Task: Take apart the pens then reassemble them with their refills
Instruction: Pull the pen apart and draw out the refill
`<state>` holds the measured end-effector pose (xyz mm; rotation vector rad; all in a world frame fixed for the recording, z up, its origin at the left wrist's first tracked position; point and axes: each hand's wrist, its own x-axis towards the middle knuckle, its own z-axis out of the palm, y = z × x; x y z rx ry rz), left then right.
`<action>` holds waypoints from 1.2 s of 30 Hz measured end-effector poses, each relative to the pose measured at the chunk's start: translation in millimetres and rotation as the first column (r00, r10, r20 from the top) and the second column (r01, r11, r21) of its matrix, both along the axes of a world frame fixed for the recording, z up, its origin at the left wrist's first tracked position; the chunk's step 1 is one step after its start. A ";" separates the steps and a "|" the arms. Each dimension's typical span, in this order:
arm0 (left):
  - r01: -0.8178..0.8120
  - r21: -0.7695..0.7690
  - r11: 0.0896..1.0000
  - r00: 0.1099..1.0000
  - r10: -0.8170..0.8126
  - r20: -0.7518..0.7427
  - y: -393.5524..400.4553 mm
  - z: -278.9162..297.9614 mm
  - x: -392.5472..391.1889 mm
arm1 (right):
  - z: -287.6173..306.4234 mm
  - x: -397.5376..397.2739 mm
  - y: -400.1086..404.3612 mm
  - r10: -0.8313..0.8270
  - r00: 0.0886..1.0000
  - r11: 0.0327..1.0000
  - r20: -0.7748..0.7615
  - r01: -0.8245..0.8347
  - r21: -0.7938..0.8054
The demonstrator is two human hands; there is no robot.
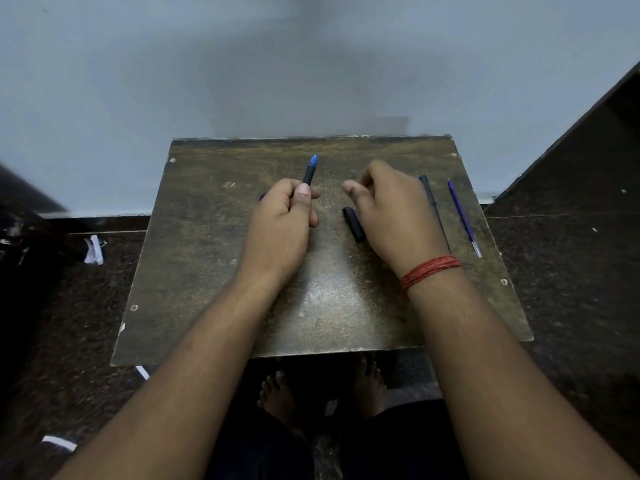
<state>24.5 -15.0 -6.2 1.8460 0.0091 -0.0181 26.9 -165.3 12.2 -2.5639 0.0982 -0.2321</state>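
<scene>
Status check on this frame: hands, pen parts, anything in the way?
Left hand grips blue-tipped pen. Right hand loosely curled, empty, over black cap. Dark barrel and refill lie on table, right side. Nothing in the way.

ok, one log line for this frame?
left hand: grips pen | right hand: empty, over cap | refill, barrel: on table

Blue-tipped pen (pixel 310 171) upright in fist; black cap (pixel 354 224), barrel (pixel 434 209), refill (pixel 464 218) lie apart.
</scene>
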 end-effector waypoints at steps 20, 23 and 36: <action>0.164 0.381 0.910 0.945 -0.256 0.203 -3.6 6.0 -5.6 | 12.2 -0.2 -19.5 0.262 0.963 0.843 0.054 -0.256 0.474; 0.177 0.360 0.916 0.952 -0.252 0.173 -2.0 5.5 -4.3 | 12.0 -1.0 -21.1 0.322 0.945 0.822 0.060 -0.311 0.477; 0.142 0.364 0.920 0.965 -0.211 0.157 1.1 -1.6 -0.5 | 6.3 -0.1 -19.6 0.335 0.942 0.721 0.018 -0.269 0.638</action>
